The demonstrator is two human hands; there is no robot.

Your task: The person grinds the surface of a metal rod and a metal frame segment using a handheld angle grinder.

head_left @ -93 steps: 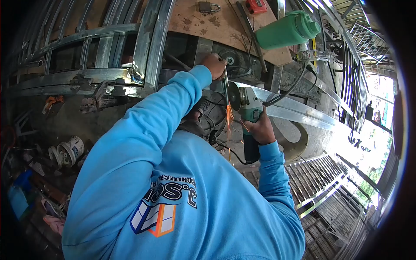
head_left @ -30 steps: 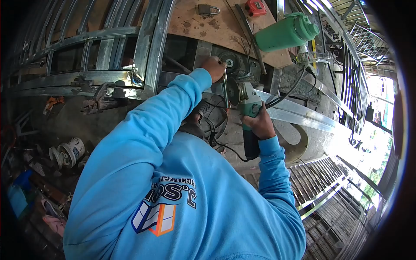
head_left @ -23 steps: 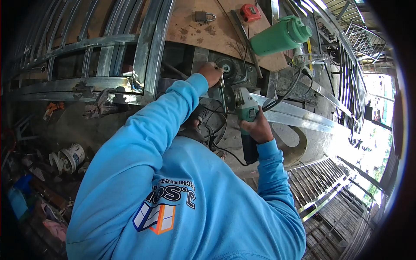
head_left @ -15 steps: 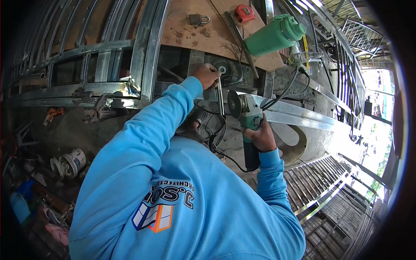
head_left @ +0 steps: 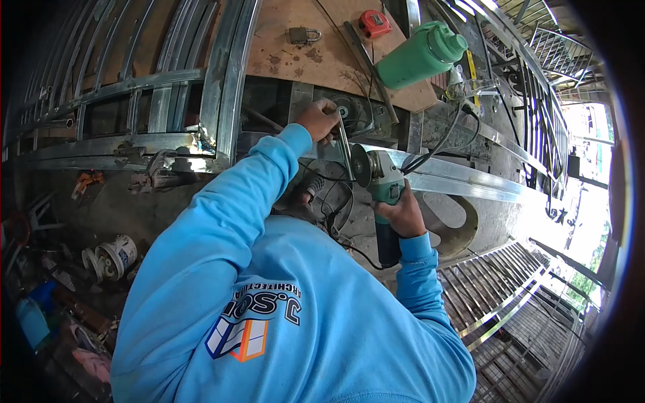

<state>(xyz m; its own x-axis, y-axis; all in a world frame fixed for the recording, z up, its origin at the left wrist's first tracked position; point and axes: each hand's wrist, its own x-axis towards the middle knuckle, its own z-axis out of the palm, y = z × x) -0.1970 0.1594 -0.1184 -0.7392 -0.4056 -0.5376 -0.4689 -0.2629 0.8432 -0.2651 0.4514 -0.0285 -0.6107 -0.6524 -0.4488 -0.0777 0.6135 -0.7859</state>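
My left hand (head_left: 318, 119) reaches forward in a blue sleeve and grips the top of a thin metal strip (head_left: 345, 149), which stands nearly upright over the metal frame. My right hand (head_left: 403, 212) holds a green angle grinder (head_left: 385, 183) by its body. The grinder's disc (head_left: 361, 165) sits just right of the strip, close to its lower end. No sparks show. A black cable (head_left: 437, 140) runs from the grinder toward the back right.
A wooden board (head_left: 295, 64) behind carries a padlock (head_left: 304, 35), a red tape measure (head_left: 373, 22) and a green bottle (head_left: 420, 55). A galvanised gate frame (head_left: 225, 80) lies at left, metal railings (head_left: 500, 289) at right. Paint tins (head_left: 111, 255) and clutter lie lower left.
Sparks flew from the disc on the strip three seconds ago; they have stopped. The grinder has drawn slightly right off the strip, and my left hand has tilted the strip.
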